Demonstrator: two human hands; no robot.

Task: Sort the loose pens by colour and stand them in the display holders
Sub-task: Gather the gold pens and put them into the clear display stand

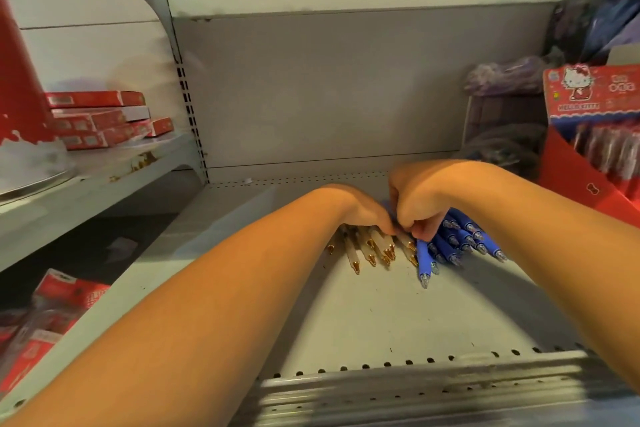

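Observation:
Several cream pens with gold tips lie on the grey metal shelf, tips pointing toward me. Beside them on the right lies a bunch of several blue pens with clear tips. My left hand rests palm down over the upper ends of the cream pens. My right hand is curled over the upper ends of the blue pens, its fingers closed around them. The two hands touch at the middle of the pile. The pens' upper ends are hidden under my hands. No display holder for these pens shows.
A red Hello Kitty display box with packed pens stands at the right. Purple bagged goods sit behind it. Red flat boxes are stacked on the neighbouring shelf at the left. The shelf's perforated front lip lies near me.

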